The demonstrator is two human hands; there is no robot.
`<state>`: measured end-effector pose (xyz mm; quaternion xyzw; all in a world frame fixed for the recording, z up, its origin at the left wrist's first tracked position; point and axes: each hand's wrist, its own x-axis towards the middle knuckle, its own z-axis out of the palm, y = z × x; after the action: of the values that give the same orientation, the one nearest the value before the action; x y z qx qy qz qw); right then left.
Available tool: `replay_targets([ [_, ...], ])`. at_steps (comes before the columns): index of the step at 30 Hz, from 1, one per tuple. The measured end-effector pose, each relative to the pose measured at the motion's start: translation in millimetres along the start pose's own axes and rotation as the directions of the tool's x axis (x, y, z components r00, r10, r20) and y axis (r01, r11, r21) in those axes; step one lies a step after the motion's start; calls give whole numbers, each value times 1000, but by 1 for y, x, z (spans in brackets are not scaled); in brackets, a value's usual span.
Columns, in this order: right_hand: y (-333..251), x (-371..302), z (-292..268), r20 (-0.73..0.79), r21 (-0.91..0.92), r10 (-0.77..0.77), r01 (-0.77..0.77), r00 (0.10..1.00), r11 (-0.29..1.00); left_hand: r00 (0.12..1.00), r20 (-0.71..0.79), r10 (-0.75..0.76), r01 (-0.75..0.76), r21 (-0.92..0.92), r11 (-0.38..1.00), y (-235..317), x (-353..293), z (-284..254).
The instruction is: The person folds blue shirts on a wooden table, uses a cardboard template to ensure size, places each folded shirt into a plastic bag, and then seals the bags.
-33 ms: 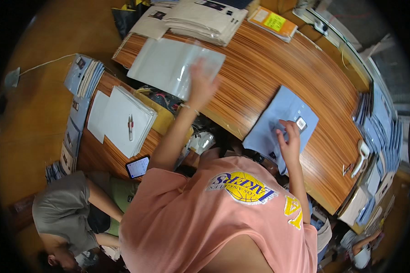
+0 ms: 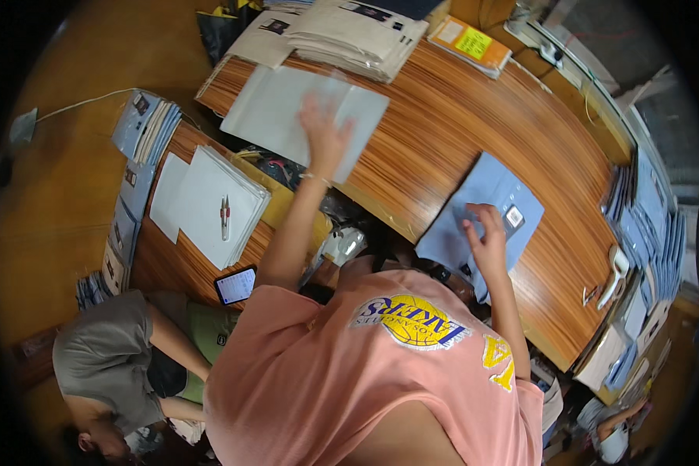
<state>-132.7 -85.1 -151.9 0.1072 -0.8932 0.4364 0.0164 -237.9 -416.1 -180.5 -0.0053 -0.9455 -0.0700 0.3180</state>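
My left hand (image 2: 325, 136) is over a stack of clear plastic bags (image 2: 264, 109) at the far left of the table. Its fingers are spread and blurred by motion, with nothing seen in them; whether they touch the top bag I cannot tell. On the right, my right hand (image 2: 487, 239) is at a folded light-blue garment (image 2: 493, 186), its fingers loosely bent and the thumb apart. A tag with a white label (image 2: 513, 217) lies on the garment just beyond those fingers. The garment's near end reaches the table's front edge.
Bagged cream garments (image 2: 357, 35) are stacked at the back, beside an orange-yellow packet (image 2: 471, 45). Thread snips (image 2: 224, 217) lie on white sheets (image 2: 202, 194) at left, near a phone (image 2: 235, 286). A white-handled tool (image 2: 616, 272) and bagged blue garments (image 2: 645, 210) are right. Another person (image 2: 105, 353) sits lower left.
My left hand has shifted to the left over the plastic bags, its fingers spreading. The right hand's fingers have drawn back slightly from the tag on the blue garment.
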Motion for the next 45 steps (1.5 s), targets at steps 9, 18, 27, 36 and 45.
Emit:
replay_targets([
  [9, -38, 126, 159, 261, 15, -376, 385, 889, 923, 575, 794, -198, 813, -530, 239, -114, -8, 32],
  [18, -46, 185, 132, 43, 227, -472, 452, 880, 863, 429, 465, 775, 678, -733, 64, 12, 61, -103],
  [27, -3, 84, -15, 358, 716, 86, -332, 930, 614, 794, 401, 457, 547, -145, -824, 131, 94, -12],
  [36, 91, 63, -116, -196, 564, 476, -298, 858, 770, 416, 326, 849, 889, 50, -455, 238, 16, 33],
  [45, 143, 48, -155, -109, 629, 504, -333, 856, 702, 335, 676, 657, 916, -397, -59, 236, 27, 71],
])
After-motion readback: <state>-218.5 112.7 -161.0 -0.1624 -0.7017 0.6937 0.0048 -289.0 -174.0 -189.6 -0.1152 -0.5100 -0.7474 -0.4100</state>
